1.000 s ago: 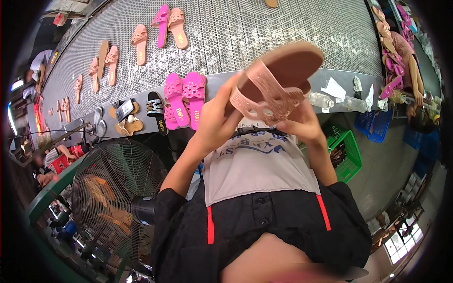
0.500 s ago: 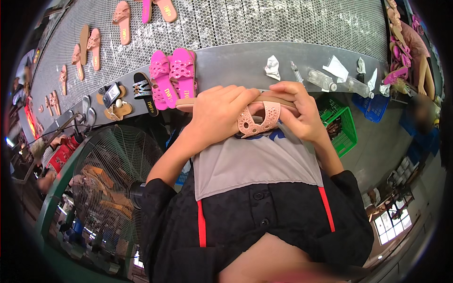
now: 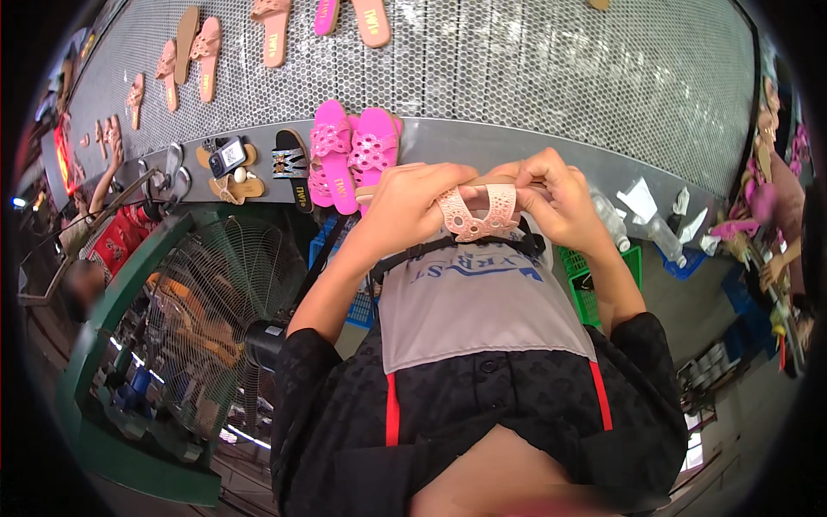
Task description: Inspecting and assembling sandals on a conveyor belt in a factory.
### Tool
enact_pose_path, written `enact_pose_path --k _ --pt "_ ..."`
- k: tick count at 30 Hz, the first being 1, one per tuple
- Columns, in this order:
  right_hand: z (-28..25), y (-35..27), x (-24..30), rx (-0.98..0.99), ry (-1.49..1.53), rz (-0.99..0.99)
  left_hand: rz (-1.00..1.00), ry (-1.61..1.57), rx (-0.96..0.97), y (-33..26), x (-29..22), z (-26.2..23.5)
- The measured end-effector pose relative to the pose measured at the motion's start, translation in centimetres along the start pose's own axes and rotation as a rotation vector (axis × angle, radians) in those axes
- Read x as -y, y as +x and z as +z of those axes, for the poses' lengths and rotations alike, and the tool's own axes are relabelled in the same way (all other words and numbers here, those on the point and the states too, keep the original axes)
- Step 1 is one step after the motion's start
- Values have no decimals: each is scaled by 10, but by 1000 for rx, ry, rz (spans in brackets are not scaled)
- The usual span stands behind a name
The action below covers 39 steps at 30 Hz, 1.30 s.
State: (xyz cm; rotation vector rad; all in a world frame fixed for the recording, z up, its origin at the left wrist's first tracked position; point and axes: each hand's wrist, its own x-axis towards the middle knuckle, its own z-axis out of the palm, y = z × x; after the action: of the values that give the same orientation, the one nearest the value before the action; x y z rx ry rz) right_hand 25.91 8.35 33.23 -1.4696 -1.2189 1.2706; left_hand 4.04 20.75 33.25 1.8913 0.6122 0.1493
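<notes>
In front of my grey apron [image 3: 482, 314] I hold one light-pink slide sandal with a cut-out, studded strap [image 3: 476, 221]. It lies sideways, with the strap toward me. My left hand [image 3: 407, 205] is closed round one end of the sole. At the other end my right hand [image 3: 556, 202] has its fingers bent and pinching the sole beside the strap. My fingers hide much of the sole. Just beyond my left hand, magenta sandals [image 3: 376, 146] lie on the metal ledge [image 3: 482, 142], next to a black sandal with a jewelled strap [image 3: 289, 164].
Light-pink sandals [image 3: 205, 56] rest on the mesh conveyor [image 3: 534, 69]. Plastic bottles [image 3: 663, 239] and crumpled paper [image 3: 637, 200] are at the right. A green crate [image 3: 633, 269] sits below the ledge. A large fan [image 3: 202, 293] stands left; a person in red [image 3: 116, 234] is beyond it.
The view has swung, so the ledge and conveyor goods appear further right. The sandal's strap now faces more toward me. My right-hand fingers have drawn in closer to the strap.
</notes>
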Motion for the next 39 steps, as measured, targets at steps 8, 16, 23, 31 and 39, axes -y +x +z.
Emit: enact_pose_path --k 8,16,23,31,39 --pt "5 30 -24 -28 229 154 -101 50 -1 17 17 -10" --pt "-105 153 -82 -443 -221 -74 -102 611 -385 18 85 -64" --pt "-163 244 -238 -339 -1114 9 -347 309 -270 106 153 -44" --pt "-24 160 -143 -227 -459 122 -316 941 -631 168 289 4" --pt "55 105 -118 -379 671 530 -242 -149 -344 60 123 81"
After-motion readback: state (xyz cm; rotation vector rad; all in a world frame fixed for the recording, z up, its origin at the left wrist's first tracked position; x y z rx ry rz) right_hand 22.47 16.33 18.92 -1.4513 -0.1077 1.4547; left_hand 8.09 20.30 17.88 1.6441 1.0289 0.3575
